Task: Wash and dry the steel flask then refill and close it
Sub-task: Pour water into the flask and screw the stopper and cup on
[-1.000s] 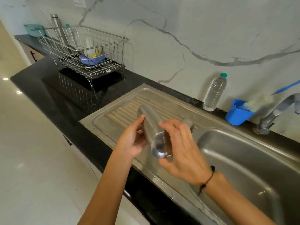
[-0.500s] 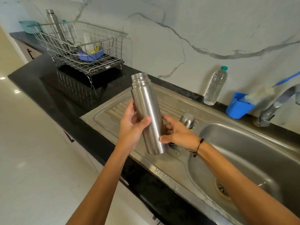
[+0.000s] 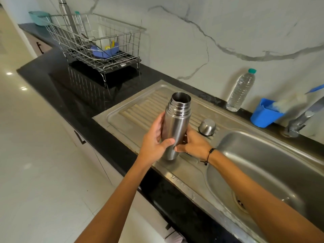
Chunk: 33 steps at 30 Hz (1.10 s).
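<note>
- Head view: the steel flask [image 3: 176, 127] stands upright and uncapped, its open threaded mouth at the top, held over the ribbed drainboard [image 3: 140, 109] of the steel sink [image 3: 263, 155].
- The left hand [image 3: 154, 139] grasps the flask from its left side, fingers behind the body and thumb across the front of the lower half.
- The right hand [image 3: 194, 143] grasps the flask low on its right side, fingertips curled round near the base; a dark beaded bracelet [image 3: 208, 156] sits on that wrist.
- Both grips are clenched on the flask, which lies between them; its base is just above, or touching, the drainboard — I cannot tell which.
- The flask's steel cap [image 3: 207, 127] sits dome-up on the drainboard, just to the right of the flask and apart from both hands.
- Along the tabletop's back edge: a clear plastic water bottle [image 3: 241, 90] with a green cap, then a blue cup [image 3: 263, 114] holding a brush, beside the tap [image 3: 301, 118].
- Toward the tabletop's far left corner stands a wire dish rack [image 3: 98, 48] holding another steel bottle [image 3: 67, 18].
</note>
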Available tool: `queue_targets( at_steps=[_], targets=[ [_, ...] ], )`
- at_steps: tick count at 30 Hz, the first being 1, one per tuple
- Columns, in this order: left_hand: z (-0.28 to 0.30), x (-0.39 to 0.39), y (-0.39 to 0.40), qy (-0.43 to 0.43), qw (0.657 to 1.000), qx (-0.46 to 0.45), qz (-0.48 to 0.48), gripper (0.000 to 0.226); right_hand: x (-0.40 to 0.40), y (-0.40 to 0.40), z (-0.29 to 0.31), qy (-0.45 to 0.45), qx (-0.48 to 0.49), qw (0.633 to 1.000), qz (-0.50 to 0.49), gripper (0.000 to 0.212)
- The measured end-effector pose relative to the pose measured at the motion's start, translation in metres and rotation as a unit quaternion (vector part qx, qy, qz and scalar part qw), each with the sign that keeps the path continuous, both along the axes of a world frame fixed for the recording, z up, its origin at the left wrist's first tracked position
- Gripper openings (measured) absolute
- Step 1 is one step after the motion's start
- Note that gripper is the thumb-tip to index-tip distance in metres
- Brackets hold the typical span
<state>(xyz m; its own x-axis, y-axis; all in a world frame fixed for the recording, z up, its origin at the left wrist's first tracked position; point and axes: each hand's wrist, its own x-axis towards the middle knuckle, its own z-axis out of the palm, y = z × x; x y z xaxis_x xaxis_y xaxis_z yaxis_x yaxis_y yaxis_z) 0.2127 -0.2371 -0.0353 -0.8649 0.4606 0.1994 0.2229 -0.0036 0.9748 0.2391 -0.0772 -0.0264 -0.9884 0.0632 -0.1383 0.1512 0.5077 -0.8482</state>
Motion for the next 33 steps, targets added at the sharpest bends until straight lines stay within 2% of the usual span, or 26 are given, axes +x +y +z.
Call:
queue_targets(
  at_steps=[4,9,16,24,26,28,29,31,33],
  targets=[
    [-0.006,-0.002,-0.001,-0.010,1.000,-0.006,-0.013,0.088,0.001,0.000,-0.004,-0.002,0.042,0.999,-0.003,0.074],
    [-0.007,-0.006,-0.001,-0.026,0.999,-0.042,-0.020,0.090,0.001,0.000,-0.009,0.000,0.068,0.998,-0.006,0.077],
    [-0.003,-0.007,0.002,0.042,0.992,-0.116,-0.038,0.088,0.003,0.002,-0.010,-0.015,0.061,0.998,-0.005,0.084],
    [0.004,-0.008,0.002,0.115,0.963,-0.239,-0.039,0.085,0.007,0.010,-0.014,-0.024,0.087,0.996,0.006,0.086],
    [0.012,-0.003,0.000,0.161,0.931,-0.328,-0.017,0.083,0.008,0.012,-0.012,-0.027,0.116,0.993,0.018,0.077],
    [0.024,0.006,-0.004,0.269,0.850,-0.447,0.070,0.075,0.009,0.015,-0.008,-0.026,0.160,0.986,0.037,0.069],
    [0.033,0.012,-0.008,0.310,0.816,-0.474,0.116,0.069,0.011,0.017,-0.005,-0.021,0.179,0.983,0.043,0.066],
    [0.047,0.025,-0.011,0.369,0.791,-0.454,0.181,0.057,0.015,0.024,0.003,0.000,0.216,0.975,0.046,0.067],
    [0.062,0.043,-0.010,0.410,0.795,-0.396,0.208,0.048,0.021,0.033,0.013,0.007,0.249,0.968,0.041,0.070]
  ],
)
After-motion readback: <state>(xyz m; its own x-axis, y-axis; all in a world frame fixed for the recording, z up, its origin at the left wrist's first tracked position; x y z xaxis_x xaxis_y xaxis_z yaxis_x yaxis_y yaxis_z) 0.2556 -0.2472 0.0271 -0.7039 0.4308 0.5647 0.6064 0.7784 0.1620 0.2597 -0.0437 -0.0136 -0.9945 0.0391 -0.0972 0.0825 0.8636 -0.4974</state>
